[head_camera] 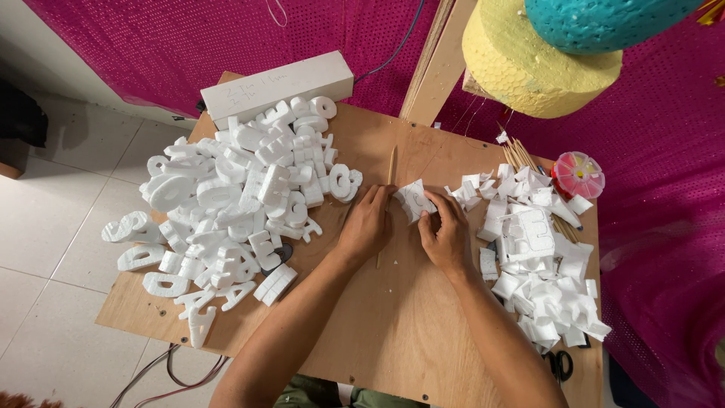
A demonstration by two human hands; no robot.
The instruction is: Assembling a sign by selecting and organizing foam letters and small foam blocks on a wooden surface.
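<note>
A small white foam piece [412, 201] with a shape drawn on it lies on the wooden board [393, 325] between both hands. My right hand [445, 233] grips its right side with thumb and fingers. My left hand [365, 224] rests palm down beside its left edge, fingertips touching it. A thin wooden stick [390, 170] runs along the board and passes under my left hand.
A big heap of cut white foam letters [242, 189] fills the board's left half. Foam offcuts [536, 264] pile up on the right, with skewers [521, 157], a round pink container [578, 174] and scissors [560, 364]. A long white box [276, 87] lies at the back.
</note>
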